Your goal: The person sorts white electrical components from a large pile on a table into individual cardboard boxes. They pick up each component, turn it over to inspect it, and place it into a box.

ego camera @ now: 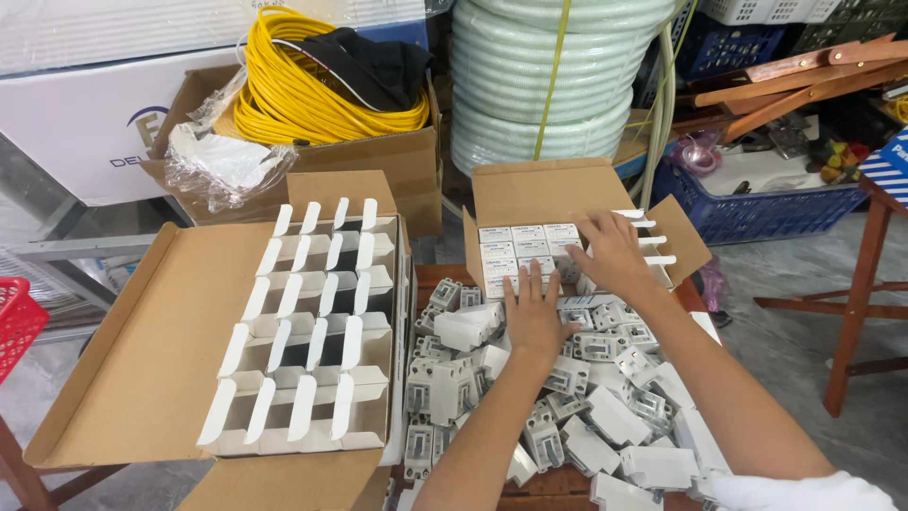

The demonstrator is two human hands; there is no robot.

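Stockroom clutter rings a wooden counter [558, 487] heaped with small white and grey circuit breakers [530, 378], piled loose across its near and middle part. At the counter's far edge stands a small cardboard box [544, 189], flaps open, with boxed breakers [525, 248] packed in neat rows inside and white divider tabs poking out along its right side.

A person's left hand [534, 312] lies flat, fingers spread and released, palm down on the pile just in front of that box, fingertips touching the front row of packed units. The right hand [610, 251] reaches into the box's right half, fingers open and pressing on the packed breakers; it grasps nothing that can be seen. A white sleeve [804, 492] shows at the near right corner.

Beside the counter's left edge sits a larger cardboard carton [142, 350], its flaps folded out, fitted with a white cardboard divider grid [312, 322] whose cells hold nothing visible.

Beyond the far edge, another carton [402, 156] holds a coil of yellow cable [293, 95], a black cloth [374, 61] and crumpled clear plastic [222, 161]. A tall coil of pale green hose [539, 76] stands behind the small box, with a blue plastic crate [757, 213] to its right and a red basket [17, 317] at far left.
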